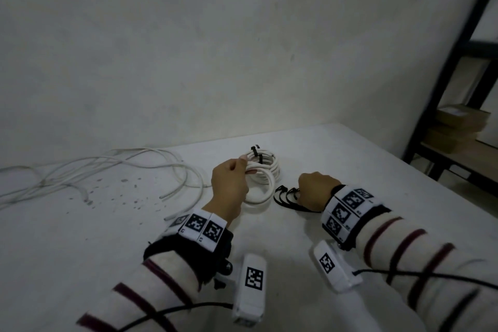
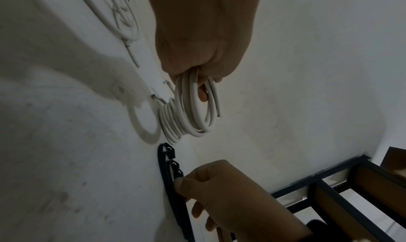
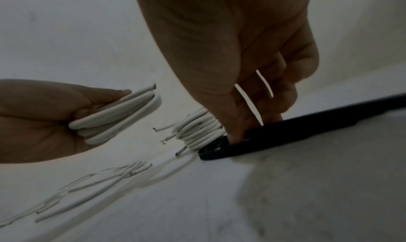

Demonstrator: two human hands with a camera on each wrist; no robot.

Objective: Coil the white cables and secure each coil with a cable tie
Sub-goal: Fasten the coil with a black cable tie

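Observation:
My left hand (image 1: 241,163) grips a small coil of white cable (image 1: 256,171), lifted just above the white table (image 1: 350,156). The left wrist view shows this coil (image 2: 197,106) hanging from the curled fingers, one cut end free. Right behind it lies a stack of coiled white cable (image 1: 266,156) bound with black ties. To its right, my right hand (image 1: 301,191) reaches down and pinches one of several loose black cable ties (image 1: 285,197) lying on the table. In the right wrist view the fingertips (image 3: 236,134) press among the tie heads (image 3: 215,150).
Loose uncoiled white cables (image 1: 121,167) sprawl over the left of the table, their cut ends pointing toward my left arm. A plain wall rises close behind. A black metal shelf with cardboard boxes (image 1: 458,129) stands past the table's right edge.

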